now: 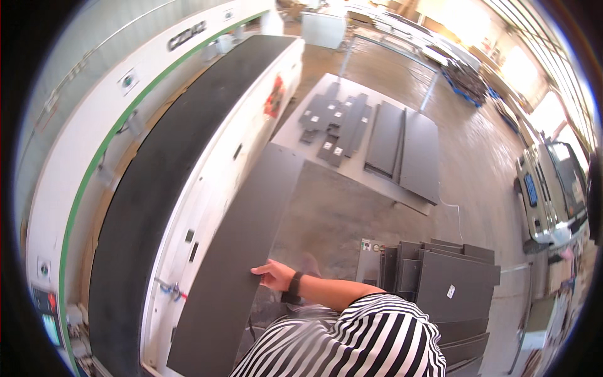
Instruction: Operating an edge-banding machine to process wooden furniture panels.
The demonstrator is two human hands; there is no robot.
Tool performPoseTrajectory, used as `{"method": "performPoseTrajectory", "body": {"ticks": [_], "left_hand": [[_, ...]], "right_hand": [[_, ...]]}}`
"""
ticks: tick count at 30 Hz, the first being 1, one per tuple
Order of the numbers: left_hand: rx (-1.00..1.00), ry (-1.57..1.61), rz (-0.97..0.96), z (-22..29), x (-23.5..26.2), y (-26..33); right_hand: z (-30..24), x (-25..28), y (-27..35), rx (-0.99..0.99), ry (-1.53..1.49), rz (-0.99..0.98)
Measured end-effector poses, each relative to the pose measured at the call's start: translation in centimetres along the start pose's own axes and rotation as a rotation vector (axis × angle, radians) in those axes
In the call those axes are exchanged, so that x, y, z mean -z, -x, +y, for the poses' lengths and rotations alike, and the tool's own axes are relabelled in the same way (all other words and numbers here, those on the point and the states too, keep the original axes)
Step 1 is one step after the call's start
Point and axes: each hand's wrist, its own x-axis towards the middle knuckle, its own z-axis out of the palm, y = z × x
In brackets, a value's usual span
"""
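Observation:
A long dark grey panel (239,232) is tilted beside the white side of a large machine, running from the lower left up towards the middle. My right hand (274,274) grips its right edge, with the thumb on the face towards me and the other fingers largely hidden. A dark watch (293,286) is on that wrist, below a black-and-white striped sleeve (383,320). My left hand is out of view.
Left stands the machine with a black conveyor belt (188,132). Ahead, a low light-grey platform (411,200) bears dark strips and panels. Dark panels (455,283) are stacked at my right. A parked vehicle (543,195) stands far right, and a loaded blue pallet (465,94) further back.

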Motion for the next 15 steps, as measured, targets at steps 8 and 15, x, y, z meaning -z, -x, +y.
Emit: {"method": "performPoseTrajectory", "body": {"ticks": [8, 15], "left_hand": [[-0.295, 0.058, -0.717, 22.9, -19.4, -16.5], [0.21, 0.572, -0.872, 35.0, -45.9, -21.3]], "right_hand": [[-17.9, 16.6, 0.1, 0.293, -0.269, 0.248], [-33.3, 23.4, 1.3, 0.83, -0.218, 0.433]]}}
